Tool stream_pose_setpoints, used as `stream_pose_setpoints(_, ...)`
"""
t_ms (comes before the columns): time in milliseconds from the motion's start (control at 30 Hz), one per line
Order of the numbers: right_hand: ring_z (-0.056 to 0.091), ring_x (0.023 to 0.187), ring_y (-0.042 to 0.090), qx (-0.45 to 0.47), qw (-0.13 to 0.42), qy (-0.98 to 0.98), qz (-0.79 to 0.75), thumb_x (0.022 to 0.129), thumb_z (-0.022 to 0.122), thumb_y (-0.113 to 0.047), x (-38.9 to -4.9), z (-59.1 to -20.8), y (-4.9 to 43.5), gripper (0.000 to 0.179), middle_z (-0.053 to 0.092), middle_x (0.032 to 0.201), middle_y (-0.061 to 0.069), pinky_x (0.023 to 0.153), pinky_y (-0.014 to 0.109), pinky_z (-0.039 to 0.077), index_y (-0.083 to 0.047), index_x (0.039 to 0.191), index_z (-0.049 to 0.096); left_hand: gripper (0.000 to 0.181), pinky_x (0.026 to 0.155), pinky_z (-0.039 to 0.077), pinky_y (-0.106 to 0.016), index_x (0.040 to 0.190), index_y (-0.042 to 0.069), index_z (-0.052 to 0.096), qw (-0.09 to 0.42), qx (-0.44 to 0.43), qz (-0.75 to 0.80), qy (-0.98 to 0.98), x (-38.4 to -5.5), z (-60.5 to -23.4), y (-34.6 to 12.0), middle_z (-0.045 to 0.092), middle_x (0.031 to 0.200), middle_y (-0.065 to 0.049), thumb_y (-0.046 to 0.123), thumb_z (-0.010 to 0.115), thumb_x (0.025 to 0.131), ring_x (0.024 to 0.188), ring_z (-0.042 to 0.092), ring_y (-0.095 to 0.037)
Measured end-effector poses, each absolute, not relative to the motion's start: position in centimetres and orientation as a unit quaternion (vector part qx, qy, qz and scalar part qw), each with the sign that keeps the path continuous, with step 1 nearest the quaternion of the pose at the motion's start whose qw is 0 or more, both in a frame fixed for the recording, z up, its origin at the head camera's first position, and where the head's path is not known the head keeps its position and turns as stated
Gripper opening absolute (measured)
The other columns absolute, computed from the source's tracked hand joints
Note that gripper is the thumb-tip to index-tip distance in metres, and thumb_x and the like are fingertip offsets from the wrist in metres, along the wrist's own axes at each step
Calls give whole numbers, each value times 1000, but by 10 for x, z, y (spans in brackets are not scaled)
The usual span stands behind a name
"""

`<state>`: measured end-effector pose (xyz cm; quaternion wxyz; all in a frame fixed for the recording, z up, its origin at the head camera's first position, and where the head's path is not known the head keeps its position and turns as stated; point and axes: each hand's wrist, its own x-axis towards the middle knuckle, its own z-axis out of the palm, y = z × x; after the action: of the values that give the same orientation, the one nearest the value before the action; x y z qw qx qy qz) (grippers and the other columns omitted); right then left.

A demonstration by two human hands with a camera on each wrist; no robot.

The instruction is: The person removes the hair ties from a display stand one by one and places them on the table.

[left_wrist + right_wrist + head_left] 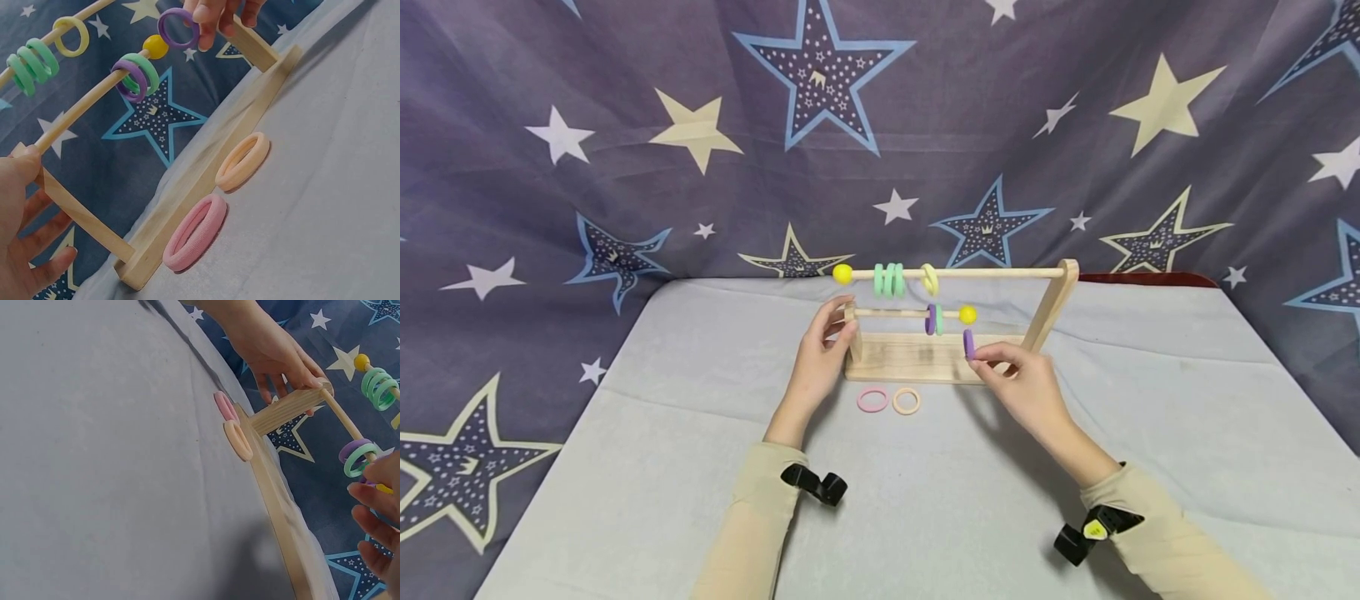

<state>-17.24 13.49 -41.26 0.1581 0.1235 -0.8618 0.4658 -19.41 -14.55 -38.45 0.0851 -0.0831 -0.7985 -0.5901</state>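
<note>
A wooden stand (917, 360) carries two bars, each tipped with a yellow ball. My left hand (814, 362) holds the top of its short left post (87, 215), thumb on the near side. Between thumb and fingertips, my right hand (1026, 387) pinches a purple hair tie (178, 29), just off the yellow ball (967, 315) of the lower bar (887, 313). Another purple hair tie (930, 320) and a green hair tie (939, 320) hang on that bar. In the right wrist view, my fingers (375, 522) hide most of the pinched tie.
Several green hair ties (889, 280) and a yellow hair tie (930, 280) hang on the upper bar (992, 273). A pink hair tie (872, 411) and a peach hair tie (906, 412) lie before the base on the grey cloth (925, 508). A star-patterned curtain (625, 75) hangs behind.
</note>
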Motion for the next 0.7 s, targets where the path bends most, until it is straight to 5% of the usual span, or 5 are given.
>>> stream_pose_setpoints(700, 66, 79, 17, 218, 86, -913, 335, 84, 78, -10, -170, -415, 127, 9, 71, 84, -2, 74, 40, 52, -16, 91, 77, 42, 89, 44, -39, 143, 4, 48, 82, -85, -593, -797, -194, -385, -146, 56, 131, -23, 13, 56, 102, 121, 55, -34)
